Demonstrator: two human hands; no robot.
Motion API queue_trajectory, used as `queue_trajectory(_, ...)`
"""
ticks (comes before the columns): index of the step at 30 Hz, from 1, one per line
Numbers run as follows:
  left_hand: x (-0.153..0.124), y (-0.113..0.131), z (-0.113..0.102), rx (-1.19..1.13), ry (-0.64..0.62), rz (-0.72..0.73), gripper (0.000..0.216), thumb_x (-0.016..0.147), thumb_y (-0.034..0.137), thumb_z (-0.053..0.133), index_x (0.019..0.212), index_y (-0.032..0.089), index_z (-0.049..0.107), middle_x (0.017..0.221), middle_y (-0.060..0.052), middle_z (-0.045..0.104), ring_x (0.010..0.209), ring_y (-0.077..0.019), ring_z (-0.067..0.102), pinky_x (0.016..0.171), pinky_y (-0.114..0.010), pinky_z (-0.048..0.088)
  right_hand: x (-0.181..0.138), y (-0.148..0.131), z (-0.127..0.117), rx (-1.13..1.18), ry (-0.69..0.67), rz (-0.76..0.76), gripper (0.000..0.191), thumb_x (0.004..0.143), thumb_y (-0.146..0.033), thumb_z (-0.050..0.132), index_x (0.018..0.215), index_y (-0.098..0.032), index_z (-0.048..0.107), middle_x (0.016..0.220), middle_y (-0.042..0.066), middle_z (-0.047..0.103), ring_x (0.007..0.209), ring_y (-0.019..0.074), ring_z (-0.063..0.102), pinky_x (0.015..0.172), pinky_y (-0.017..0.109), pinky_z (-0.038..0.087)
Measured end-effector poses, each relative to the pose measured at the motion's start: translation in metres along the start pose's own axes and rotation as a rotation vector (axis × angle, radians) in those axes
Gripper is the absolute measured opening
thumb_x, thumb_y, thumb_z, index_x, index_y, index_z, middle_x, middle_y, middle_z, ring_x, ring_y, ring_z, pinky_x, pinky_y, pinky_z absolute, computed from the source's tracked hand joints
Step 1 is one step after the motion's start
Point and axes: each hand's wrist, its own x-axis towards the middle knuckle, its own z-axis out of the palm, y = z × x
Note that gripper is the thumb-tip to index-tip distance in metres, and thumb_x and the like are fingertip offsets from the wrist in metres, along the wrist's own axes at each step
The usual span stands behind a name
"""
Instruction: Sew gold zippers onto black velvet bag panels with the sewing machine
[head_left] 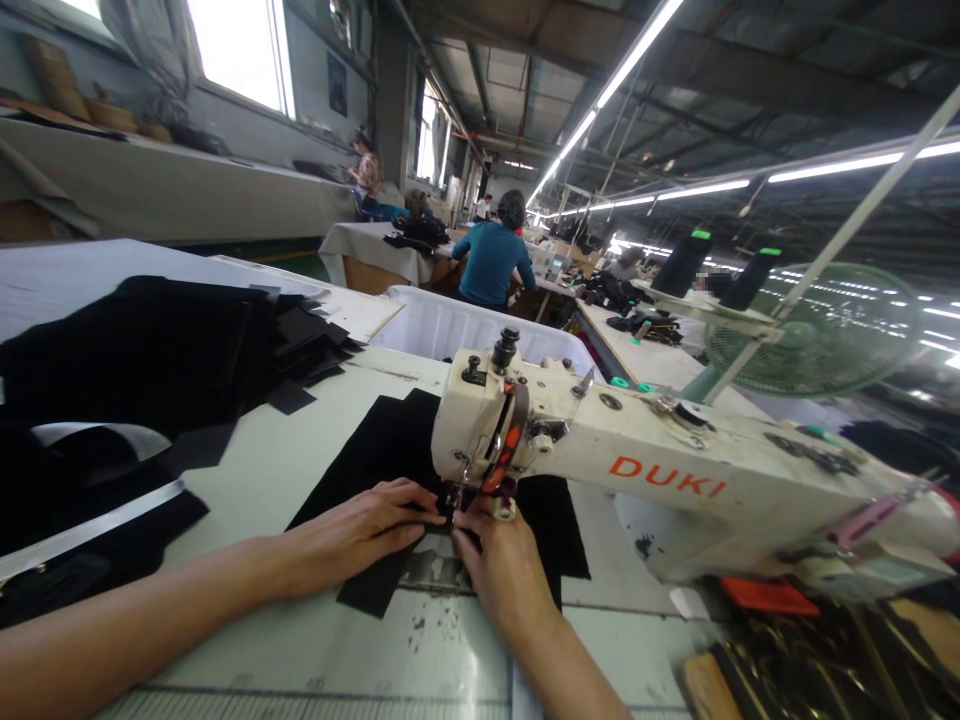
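Note:
A white DUKI sewing machine (660,470) stands on the worn white table (285,640). Black fabric (375,445) lies flat under its needle head. My left hand (360,530) rests palm down on the fabric, fingers stretched out toward the needle. My right hand (502,560) lies just right of it, fingertips pressed together on the fabric right below the presser foot. The needle itself is hidden behind the machine head and my fingers.
A heap of black cut pieces (150,360) covers the table at left. A white bin (465,325) stands behind the machine. A green fan (825,330) is at right. A person in a teal top (491,260) sits ahead with their back turned; other workers are farther off.

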Motion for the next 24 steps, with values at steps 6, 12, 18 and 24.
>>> queue_trajectory(6, -0.002, 0.001, 0.004, 0.209, 0.008, 0.166, 0.038, 0.102, 0.023, 0.049, 0.139, 0.028, 0.056, 0.138, -0.004, 0.057, 0.131, -0.0221, 0.047, 0.114, -0.036, 0.034, -0.001, -0.002, 0.0, -0.018, -0.011, 0.021, 0.015, 0.083, -0.012, 0.07, 0.088, -0.025, 0.076, 0.095, 0.003, 0.072, 0.096, 0.0244, 0.064, 0.087, 0.035, 0.051)
queue_trajectory(12, 0.001, 0.019, 0.003, 0.363, -0.017, 0.24, 0.045, 0.095, 0.029, 0.06, 0.138, 0.017, 0.053, 0.131, -0.01, 0.062, 0.121, -0.0279, 0.054, 0.108, -0.042, 0.036, -0.005, -0.007, -0.004, -0.092, 0.021, 0.16, 0.027, 0.082, -0.016, 0.07, 0.109, -0.019, 0.07, 0.114, 0.012, 0.067, 0.108, 0.0302, 0.059, 0.095, 0.044, 0.047)
queue_trajectory(18, 0.002, 0.019, 0.006, 0.406, 0.001, 0.264, 0.042, 0.099, 0.037, 0.057, 0.136, 0.017, 0.054, 0.123, -0.01, 0.065, 0.119, -0.0284, 0.055, 0.107, -0.041, 0.034, 0.0, -0.014, -0.005, -0.309, -0.102, 0.206, 0.029, 0.086, -0.026, 0.062, 0.112, -0.015, 0.068, 0.12, 0.017, 0.064, 0.112, 0.0348, 0.054, 0.094, 0.046, 0.045)
queue_trajectory(24, 0.002, 0.015, 0.005, 0.448, -0.022, 0.295, 0.044, 0.101, 0.039, 0.053, 0.139, 0.017, 0.051, 0.125, -0.012, 0.063, 0.121, -0.0286, 0.053, 0.107, -0.041, 0.033, 0.013, -0.011, -0.001, -0.38, -0.093, 0.227, 0.031, 0.086, -0.018, 0.059, 0.115, -0.017, 0.066, 0.114, 0.017, 0.066, 0.11, 0.0344, 0.058, 0.087, 0.046, 0.043)
